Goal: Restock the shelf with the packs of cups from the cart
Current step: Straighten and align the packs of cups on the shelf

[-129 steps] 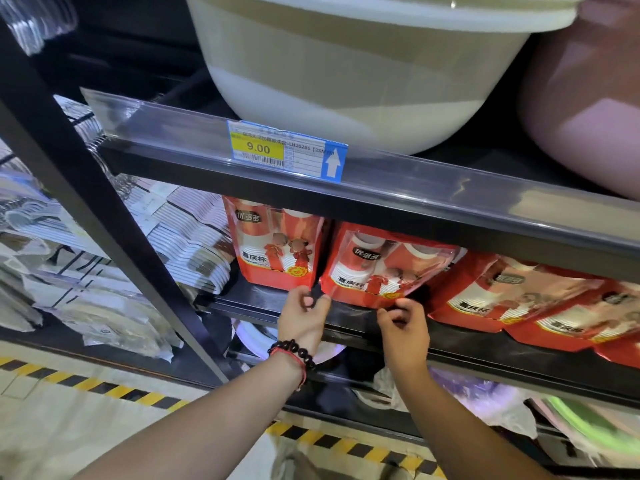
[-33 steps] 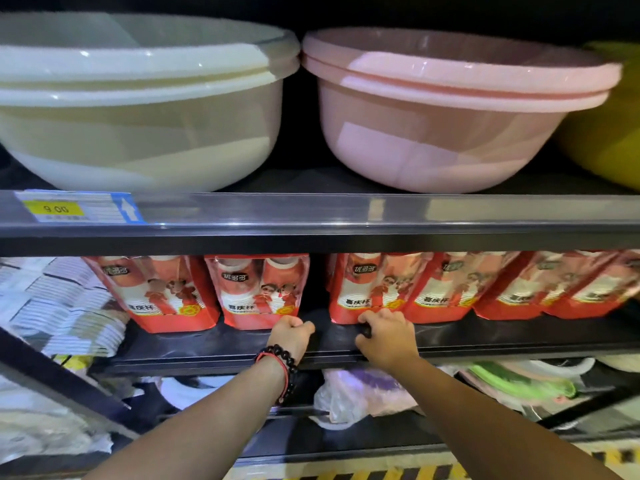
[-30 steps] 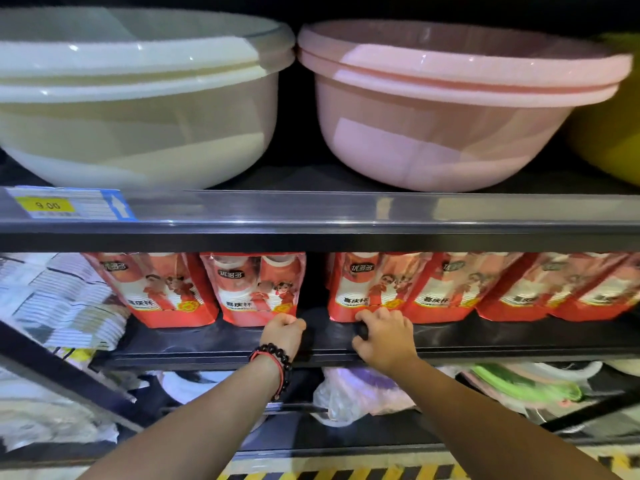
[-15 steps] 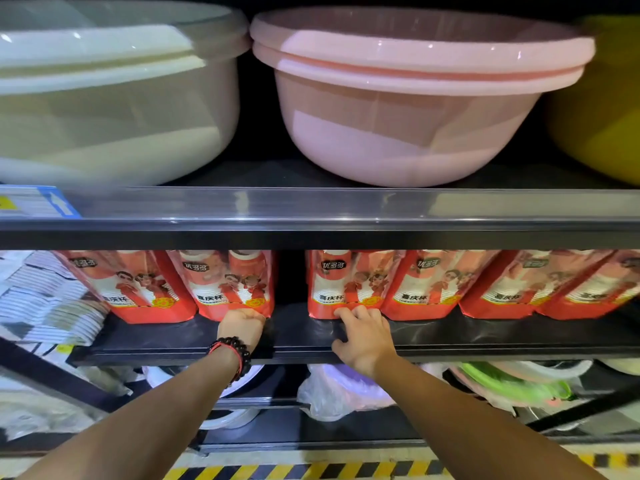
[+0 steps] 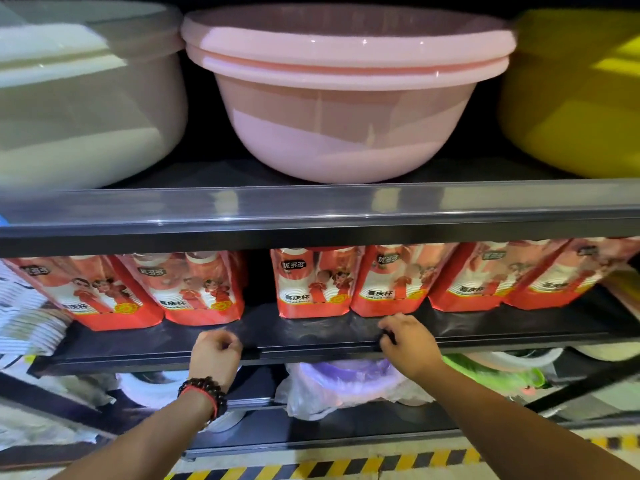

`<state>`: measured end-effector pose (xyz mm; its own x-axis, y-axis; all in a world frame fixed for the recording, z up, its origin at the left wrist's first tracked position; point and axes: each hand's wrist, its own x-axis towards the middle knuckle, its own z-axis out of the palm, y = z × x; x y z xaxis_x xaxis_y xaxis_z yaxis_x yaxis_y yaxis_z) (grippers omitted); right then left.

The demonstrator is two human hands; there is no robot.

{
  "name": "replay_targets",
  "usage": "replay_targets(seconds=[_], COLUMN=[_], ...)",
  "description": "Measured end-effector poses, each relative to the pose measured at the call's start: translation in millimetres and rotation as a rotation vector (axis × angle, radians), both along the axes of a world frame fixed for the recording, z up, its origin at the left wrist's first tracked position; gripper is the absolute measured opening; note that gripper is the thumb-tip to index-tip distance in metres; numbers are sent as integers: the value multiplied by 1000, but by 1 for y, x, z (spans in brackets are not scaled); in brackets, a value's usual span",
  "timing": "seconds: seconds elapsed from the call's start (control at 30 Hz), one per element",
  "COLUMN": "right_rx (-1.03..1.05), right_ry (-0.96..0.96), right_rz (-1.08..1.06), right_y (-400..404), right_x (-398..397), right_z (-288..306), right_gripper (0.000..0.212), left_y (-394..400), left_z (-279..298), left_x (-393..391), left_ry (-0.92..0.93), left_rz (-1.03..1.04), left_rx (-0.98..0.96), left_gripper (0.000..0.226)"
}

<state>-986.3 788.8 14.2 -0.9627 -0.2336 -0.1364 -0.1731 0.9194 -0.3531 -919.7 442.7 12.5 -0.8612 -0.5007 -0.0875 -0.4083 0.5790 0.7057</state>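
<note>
Nearest the camera, at the front lip of the dark shelf (image 5: 311,344), the left hand (image 5: 215,355) is seen with fingers curled and nothing visibly gripped, while the right hand (image 5: 408,344) is hooked by its fingertips over the lip, apparently for support. Just beyond, the red packs of cups (image 5: 311,282) are stood upright in a row with labels facing out, a gap being left near the middle. Farther up, a pink basin (image 5: 346,98) is kept between a cream basin (image 5: 86,105) and a yellow basin (image 5: 571,98).

Both forearms outstretched, left hand (image 5: 215,351) and right hand (image 5: 406,341) knuckles-up, fingers curled, apart.
</note>
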Motion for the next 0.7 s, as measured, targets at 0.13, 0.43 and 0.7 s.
replay_targets(seconds=[0.13, 0.43, 0.7], right_rx=[83, 82, -192], right_ry=[30, -14, -9], right_rz=[70, 96, -119], right_y=[12, 7, 67], right_x=[-12, -22, -15], right_z=[7, 11, 6], right_gripper=[44, 52, 31], left_y=[57, 125, 153], left_z=[4, 9, -1], left_x=[1, -39, -39], left_ry=[26, -146, -105], left_rz=[-143, -399, -390], left_rx=[77, -133, -125], left_gripper=[19, 50, 31])
